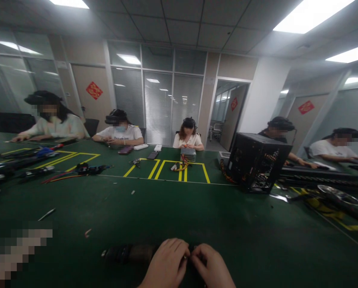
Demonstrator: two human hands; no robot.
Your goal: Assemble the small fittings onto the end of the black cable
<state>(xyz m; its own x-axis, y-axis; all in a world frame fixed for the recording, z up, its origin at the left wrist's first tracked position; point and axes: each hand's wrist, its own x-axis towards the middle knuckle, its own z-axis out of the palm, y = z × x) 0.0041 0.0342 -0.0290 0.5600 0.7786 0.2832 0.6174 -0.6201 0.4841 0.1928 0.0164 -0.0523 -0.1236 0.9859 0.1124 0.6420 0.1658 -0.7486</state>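
A dark, roughly cylindrical object point(139, 253) with a small pale tip at its left end lies across the table in front of me. My left hand point(168, 260) curls over its right-hand part, fingers bent and closed. Close beside it, my right hand point(210, 264) has thumb and fingers pinched together near that same end. Something small and shiny shows between the two hands, too blurred to name. My fingers hide the object's right end.
Across the green table point(167, 204), several people work. A black computer case point(257, 160) stands to the right, near a metal power supply point(187, 154) with cables. Wires point(85, 170) and dark parts lie left; a thin pale stick point(47, 215) lies nearer.
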